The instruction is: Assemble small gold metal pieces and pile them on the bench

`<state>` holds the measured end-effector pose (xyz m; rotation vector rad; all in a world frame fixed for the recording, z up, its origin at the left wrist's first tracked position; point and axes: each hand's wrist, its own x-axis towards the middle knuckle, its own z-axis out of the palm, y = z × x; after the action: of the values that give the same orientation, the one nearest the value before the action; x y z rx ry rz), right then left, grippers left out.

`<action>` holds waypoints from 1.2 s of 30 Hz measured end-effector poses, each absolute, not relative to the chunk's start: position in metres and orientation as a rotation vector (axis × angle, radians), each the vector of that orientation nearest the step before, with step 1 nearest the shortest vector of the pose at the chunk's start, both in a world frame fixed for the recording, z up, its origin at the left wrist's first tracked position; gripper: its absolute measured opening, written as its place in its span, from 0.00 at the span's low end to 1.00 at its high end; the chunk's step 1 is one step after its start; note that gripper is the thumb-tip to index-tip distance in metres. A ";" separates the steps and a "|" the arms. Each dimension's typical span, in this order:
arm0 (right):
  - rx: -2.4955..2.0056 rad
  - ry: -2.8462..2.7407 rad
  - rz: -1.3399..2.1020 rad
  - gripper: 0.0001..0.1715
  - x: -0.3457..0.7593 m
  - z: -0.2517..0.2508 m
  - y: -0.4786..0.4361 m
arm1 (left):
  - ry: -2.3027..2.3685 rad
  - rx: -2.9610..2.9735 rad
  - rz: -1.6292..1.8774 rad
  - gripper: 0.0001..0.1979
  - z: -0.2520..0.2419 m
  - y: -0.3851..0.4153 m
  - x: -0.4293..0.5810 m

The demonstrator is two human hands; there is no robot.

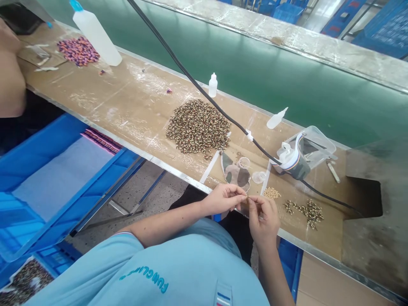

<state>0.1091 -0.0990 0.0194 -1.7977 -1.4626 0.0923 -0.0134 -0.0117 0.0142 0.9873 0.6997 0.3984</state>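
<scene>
My left hand [225, 199] and my right hand [263, 216] meet at the table's front edge, fingertips pinched together. Between them is a tiny item, too small to name. Just beyond my hands lies a camouflage-patterned cloth piece [237, 175] with a small clear round dish [243, 162] on it and another clear dish [258, 177] beside it. A small heap of tan beads [272, 193] sits right of the cloth. Farther right is a small pile of brown and gold pieces [314, 212]. A large pile of similar pieces [198, 126] lies behind, to the left.
A black cable [191, 76] crosses above the table [117, 102]. Small white bottles [213, 85] [277, 118] and a clear plastic box [318, 146] stand along the back. At left are a large bottle [97, 38], purple-orange pieces [78, 51], another person's arm [11, 76] and a blue crate [63, 187].
</scene>
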 end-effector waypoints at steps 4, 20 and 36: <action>-1.772 -1.517 0.104 0.06 0.111 0.018 -0.100 | 0.682 0.995 0.393 0.17 0.012 -0.012 -0.013; -1.765 -1.629 -0.046 0.04 0.110 0.015 -0.100 | 0.656 1.076 0.430 0.15 0.004 -0.015 -0.013; -1.830 -1.676 -0.066 0.06 0.111 0.009 -0.102 | 0.717 1.219 0.484 0.11 0.008 -0.020 -0.013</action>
<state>0.1110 -0.1017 0.0091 -1.8295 -1.6764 -0.0661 -0.0126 -0.0199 0.0078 1.2191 0.7173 0.4842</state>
